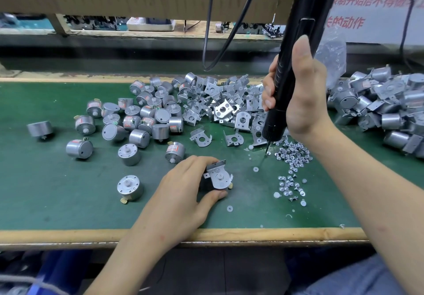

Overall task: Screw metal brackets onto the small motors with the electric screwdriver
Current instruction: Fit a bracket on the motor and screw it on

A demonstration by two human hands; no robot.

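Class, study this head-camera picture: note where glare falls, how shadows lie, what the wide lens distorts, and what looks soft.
Head view: light even, with only a faint shadow under the left hand; bright glints on the screws and brackets; the electric screwdriver in the right hand looms oversized near the wide lens; the far red-lettered sign looks soft.

On the bench mat (46,198), at centre left of the frame: a spread of loose motors (142,116). Just right of them, at upper centre: a heap of brackets (220,102). At the far right edge: a pile of bracketed motors (378,106). Between those two heaps: the right hand (302,102) gripping the electric screwdriver (298,60), bit pointing down at the upper left edge of a scatter of screws (293,157). Below centre, left of the screws: the left hand (181,193) holding a motor with a bracket (219,176) on top. Further left, near that hand: a lone motor (130,188).
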